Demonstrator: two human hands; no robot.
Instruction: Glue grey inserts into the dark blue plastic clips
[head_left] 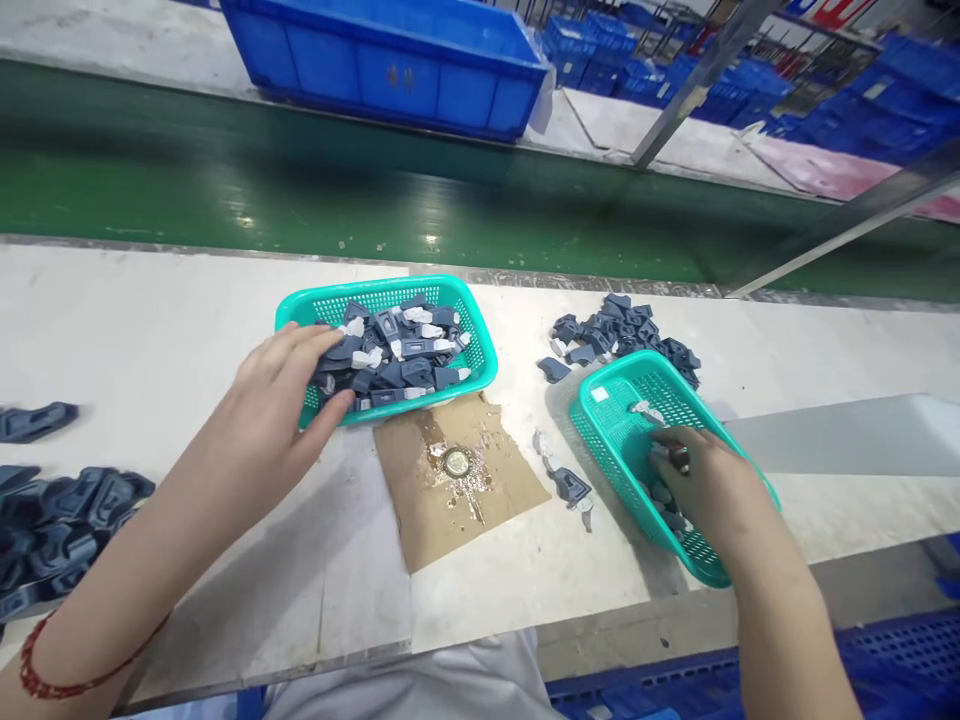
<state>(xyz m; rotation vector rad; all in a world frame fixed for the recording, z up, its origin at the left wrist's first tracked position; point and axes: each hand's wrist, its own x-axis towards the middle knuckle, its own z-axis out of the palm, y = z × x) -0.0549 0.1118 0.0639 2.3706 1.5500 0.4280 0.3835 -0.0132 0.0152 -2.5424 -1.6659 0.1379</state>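
My left hand [281,400] reaches over the left rim of a green basket [484,350] filled with dark grey parts [416,347], some with whitish pieces on them. Its fingers are curled and apart at the parts; whether they grip one cannot be made out. Inside a second green basket [600,450] on the right, my right hand [705,480] has its fingers pinched together around something dark and small. A few light grey pieces [646,411] lie in that basket. Between the baskets, a dark part [571,485] with light pieces rests on the table.
A brown cardboard piece [420,510] bears a round metal item [457,461] amid glossy spots. Dark parts are heaped behind the right basket [626,325] and at the far left [67,525]. Beyond the table [150,330] runs a green strip [300,200], with a large blue crate [390,75] behind it.
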